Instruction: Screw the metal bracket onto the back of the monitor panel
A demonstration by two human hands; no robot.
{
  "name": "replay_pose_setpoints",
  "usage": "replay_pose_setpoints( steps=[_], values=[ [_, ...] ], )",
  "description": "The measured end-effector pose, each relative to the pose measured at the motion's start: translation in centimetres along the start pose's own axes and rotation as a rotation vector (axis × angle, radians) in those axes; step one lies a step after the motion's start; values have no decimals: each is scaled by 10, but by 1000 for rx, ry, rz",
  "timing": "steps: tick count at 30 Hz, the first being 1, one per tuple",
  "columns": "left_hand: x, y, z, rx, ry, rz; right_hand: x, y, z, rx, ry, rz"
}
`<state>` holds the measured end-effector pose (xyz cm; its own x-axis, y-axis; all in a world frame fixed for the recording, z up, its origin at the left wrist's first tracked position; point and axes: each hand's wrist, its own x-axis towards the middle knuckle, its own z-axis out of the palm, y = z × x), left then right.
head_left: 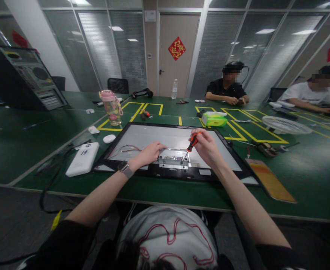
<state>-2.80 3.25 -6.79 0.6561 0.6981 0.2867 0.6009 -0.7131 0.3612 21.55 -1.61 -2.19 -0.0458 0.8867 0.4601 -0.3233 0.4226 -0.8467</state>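
White fabric with looping red lines (167,236) is seen at the bottom edge, below the near side of a green table (165,193). On that table, near its front edge, a flat grey panel with a black frame (153,134) is laid, and on the panel's near part, at the centre, a silvery metal bracket (174,161) is placed. An orange-and-black screwdriver (192,143) is held slanted, its shaft pointed down at the bracket's right end; whether contact is made cannot be told. Its handle is clasped in the fingers of the right hand (206,145). The left hand (153,152) is rested at the bracket's left end, index finger stretched out; whether anything is gripped cannot be told. A watch (125,168) is worn on the left wrist. Thin wires (123,149) are strung across the panel's left part.

Left of the panel, a white flat device (83,159) and a pink-lidded bottle (113,109) are set. To the right, an orange-yellow slab (270,180) is placed, with a green packet (214,119) beyond the panel's far edge. Farther off, two people (227,88) are seated at the right, and a closed door (179,71) is seen behind.
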Motion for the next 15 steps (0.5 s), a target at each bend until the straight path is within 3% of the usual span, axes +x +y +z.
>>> replay_pose_setpoints(
  steps=[7, 15],
  values=[
    [0, 0, 0, 5, -2, -1, -1, -3, 2, -10, -41, 45],
    [-1, 0, 0, 11, 7, 0, -2, 3, -1, -138, -90, -82]
  ],
)
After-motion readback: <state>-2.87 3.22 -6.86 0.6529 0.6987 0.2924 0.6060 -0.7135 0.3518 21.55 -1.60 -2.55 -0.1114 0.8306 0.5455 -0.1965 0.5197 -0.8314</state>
